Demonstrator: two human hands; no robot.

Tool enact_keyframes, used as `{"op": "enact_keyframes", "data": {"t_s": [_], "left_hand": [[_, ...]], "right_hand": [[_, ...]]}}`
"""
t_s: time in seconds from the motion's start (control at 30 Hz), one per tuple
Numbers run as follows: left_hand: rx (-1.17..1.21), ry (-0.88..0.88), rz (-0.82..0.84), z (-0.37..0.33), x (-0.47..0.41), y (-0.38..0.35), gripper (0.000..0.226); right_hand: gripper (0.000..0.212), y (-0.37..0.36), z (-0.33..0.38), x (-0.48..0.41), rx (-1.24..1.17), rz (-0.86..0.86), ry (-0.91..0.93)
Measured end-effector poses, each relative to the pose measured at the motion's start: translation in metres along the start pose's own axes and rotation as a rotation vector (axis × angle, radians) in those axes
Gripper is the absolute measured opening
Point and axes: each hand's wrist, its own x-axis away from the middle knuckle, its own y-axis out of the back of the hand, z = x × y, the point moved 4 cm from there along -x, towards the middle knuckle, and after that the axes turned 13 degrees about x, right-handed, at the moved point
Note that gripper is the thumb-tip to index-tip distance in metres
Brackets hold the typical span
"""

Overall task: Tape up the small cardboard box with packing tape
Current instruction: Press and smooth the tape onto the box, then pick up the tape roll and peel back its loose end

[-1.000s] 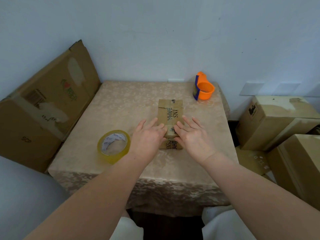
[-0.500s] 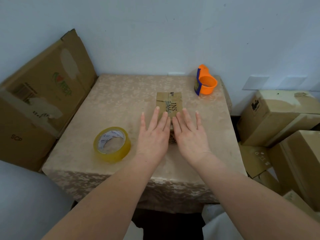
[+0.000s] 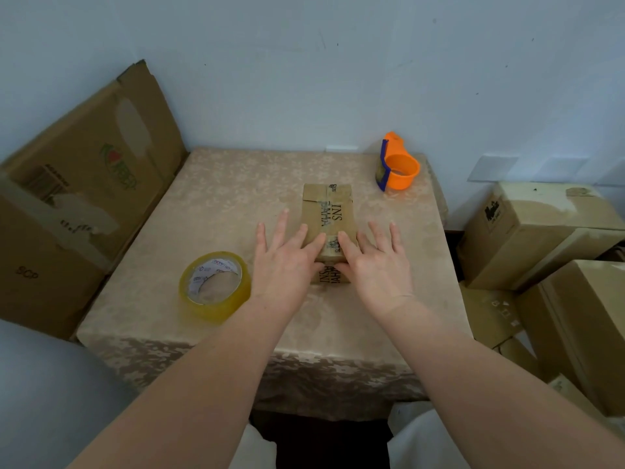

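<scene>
Two hands lie flat and spread on the near end of the small cardboard box (image 3: 328,228), which sits on the tabletop (image 3: 236,184) a little right of its middle, long axis running near to far. On the box's left, the left hand (image 3: 284,262) has its fingers fanned out, with the inner fingertips (image 3: 319,239) pressing on the box top beside a strip of clear tape across the lid. On the right, the right hand (image 3: 375,265) mirrors it, palm down, index finger on the same taped band, outer fingers over the box's right edge. Neither hand grips anything. Left of the left hand, near but apart from it, a yellowish roll of packing tape (image 3: 214,286) lies flat. At the far right corner stands an orange tape dispenser (image 3: 397,165). Large cardboard cartons lean at the left (image 3: 84,198) and stack at the right (image 3: 541,231) of the tabletop.
</scene>
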Motion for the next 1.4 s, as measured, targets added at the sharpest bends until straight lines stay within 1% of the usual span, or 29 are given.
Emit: {"op": "enact_keyframes", "data": {"t_s": [0.13,0.2,0.27,0.33,0.43,0.53,0.6,0.67,0.8,1.0,1.07,1.2,1.3,1.4], "left_hand": [[0.011,-0.009,0.002,0.003,-0.002,0.004,0.053],[0.028,0.000,-0.002,0.004,-0.001,0.004,0.052],[0.091,0.022,-0.027,0.007,0.000,0.006,0.051],[0.190,0.054,-0.065,0.010,-0.001,0.008,0.050],[0.287,0.050,-0.145,0.013,-0.008,0.010,0.041],[0.322,0.071,-0.228,0.018,-0.023,0.010,0.034],[0.319,0.109,-0.250,0.024,-0.038,0.011,0.031],[0.301,0.143,-0.223,0.031,-0.053,0.009,0.032],[0.275,0.177,-0.125,0.039,-0.082,-0.001,0.042],[0.313,0.242,0.100,0.044,-0.107,-0.017,0.059],[0.317,0.251,0.141,0.044,-0.108,-0.019,0.061],[0.336,0.242,0.150,0.049,-0.102,-0.018,0.064],[0.376,0.254,0.089,0.053,-0.088,-0.012,0.064],[0.389,0.265,0.011,0.060,-0.063,-0.005,0.063]], "right_hand": [[0.057,-0.002,0.000,0.001,-0.044,0.023,0.007],[0.053,-0.004,-0.001,0.001,-0.052,0.035,0.002],[0.046,-0.008,-0.001,0.002,-0.078,0.037,-0.002],[0.050,-0.012,-0.002,0.003,-0.104,0.063,-0.006],[0.050,-0.017,-0.001,-0.007,-0.182,0.056,-0.022],[0.056,-0.024,0.002,-0.025,-0.291,0.220,0.006],[0.060,-0.024,0.003,-0.040,-0.329,0.244,0.011],[0.062,-0.026,0.005,-0.057,-0.352,0.269,0.006],[0.065,-0.034,0.008,-0.087,-0.375,0.333,-0.024],[0.070,-0.052,0.007,-0.106,-0.352,0.383,-0.066],[0.070,-0.053,0.006,-0.109,-0.356,0.395,-0.072],[0.074,-0.046,0.006,-0.108,-0.377,0.403,-0.085],[0.076,-0.035,0.007,-0.097,-0.423,0.352,-0.113],[0.073,-0.025,0.011,-0.080,-0.455,0.328,-0.134]]}}
